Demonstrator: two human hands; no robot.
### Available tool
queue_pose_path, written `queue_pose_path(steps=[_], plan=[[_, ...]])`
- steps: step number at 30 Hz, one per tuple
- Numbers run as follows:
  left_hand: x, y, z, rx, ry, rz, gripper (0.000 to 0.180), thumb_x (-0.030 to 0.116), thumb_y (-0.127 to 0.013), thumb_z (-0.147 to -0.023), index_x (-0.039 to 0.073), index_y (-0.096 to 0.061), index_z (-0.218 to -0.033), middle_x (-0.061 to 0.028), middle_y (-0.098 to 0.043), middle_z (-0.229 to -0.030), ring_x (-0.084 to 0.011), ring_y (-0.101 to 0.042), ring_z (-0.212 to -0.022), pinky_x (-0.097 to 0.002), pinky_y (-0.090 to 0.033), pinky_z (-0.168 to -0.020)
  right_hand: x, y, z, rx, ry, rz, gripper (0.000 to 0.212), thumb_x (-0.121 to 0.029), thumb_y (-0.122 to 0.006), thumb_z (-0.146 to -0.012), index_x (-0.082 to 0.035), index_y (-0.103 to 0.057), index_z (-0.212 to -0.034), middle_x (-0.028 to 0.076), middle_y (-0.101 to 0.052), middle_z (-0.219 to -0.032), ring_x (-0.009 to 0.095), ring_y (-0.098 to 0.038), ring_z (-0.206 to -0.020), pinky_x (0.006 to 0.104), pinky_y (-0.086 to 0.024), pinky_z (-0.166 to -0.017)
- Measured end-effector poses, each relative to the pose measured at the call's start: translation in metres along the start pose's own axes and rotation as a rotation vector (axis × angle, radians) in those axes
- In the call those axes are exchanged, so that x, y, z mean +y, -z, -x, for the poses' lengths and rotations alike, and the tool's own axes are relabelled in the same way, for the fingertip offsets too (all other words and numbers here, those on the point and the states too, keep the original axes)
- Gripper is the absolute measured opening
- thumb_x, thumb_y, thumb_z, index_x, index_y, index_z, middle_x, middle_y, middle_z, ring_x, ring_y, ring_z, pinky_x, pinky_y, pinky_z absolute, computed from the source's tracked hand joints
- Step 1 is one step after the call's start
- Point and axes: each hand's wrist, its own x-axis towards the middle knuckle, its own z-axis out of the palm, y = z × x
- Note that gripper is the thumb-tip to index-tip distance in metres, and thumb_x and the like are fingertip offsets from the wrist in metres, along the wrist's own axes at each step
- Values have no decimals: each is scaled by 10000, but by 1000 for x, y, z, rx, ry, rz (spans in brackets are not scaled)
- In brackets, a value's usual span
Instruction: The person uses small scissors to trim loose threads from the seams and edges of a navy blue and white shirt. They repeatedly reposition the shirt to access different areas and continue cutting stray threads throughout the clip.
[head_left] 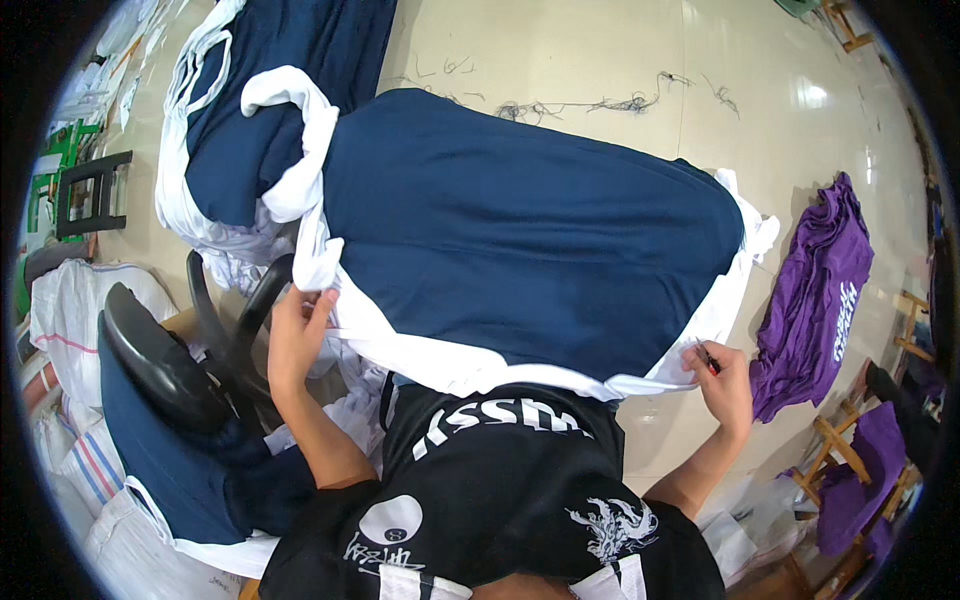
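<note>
Navy cloth (530,230) lies centrally, toward 12 o'clock. At 9, my left hand (297,335) pinches its white edging (455,373); near 4, my right hand (722,385) grips a small dark tool (709,357). Apparent step: edge-spreading; the next move calls for even tension.

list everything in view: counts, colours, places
Big cloth: 1, navy and white, centre
Small tool: 1, dark and red, right centre
Second cloth: 1, navy, upper left
Third cloth: 1, navy, lower left
Printed cloth: 1, purple, right
Draped cloth: 1, purple, lower right
Threads: several, dark, upper centre
Stool: 1, black, left
Chair: 1, black, left
Sacks: several, mostly white, left
Wooden frames: several, brown, right
Floor: 1, beige, below
Shirt: 1, black, bottom
Left hand: 1, bare, big cloth's left edge
Right hand: 1, bare, right, holding tool
</note>
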Motion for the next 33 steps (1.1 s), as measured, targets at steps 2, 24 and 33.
queue_pose_path(steps=[2,24,33], plan=[[10,0,-2,94,-109,-84,199,127,-654,-897,-44,-580,-967,-87,-617,-768,-123,-556,-664,-293,-446,-602,22,-5,-9,119,77,-120,196,-147,-698,-855,36,-663,-914,27,-602,-702,83,-483,-626,271,-392,-567],[9,-38,-83,158,-227,181,446,254,-590,-958,-25,-506,-1296,-218,-568,-1277,-288,-562,-1169,-352,-434,-975,77,-8,-82,836,101,-440,322,-270,-640,-926,50,-641,-962,98,-658,-894,158,-575,-845,287,-450,-785],[8,-47,-67,129,-94,-146,566,470,-452,-986,-61,-501,-1178,-324,-612,-1005,-493,-578,-981,-495,-452,-842,13,17,-88,324,-55,-38,412,-324,-770,-808,-13,-532,-678,-19,-429,-607,108,-369,-591,304,-305,-538]])
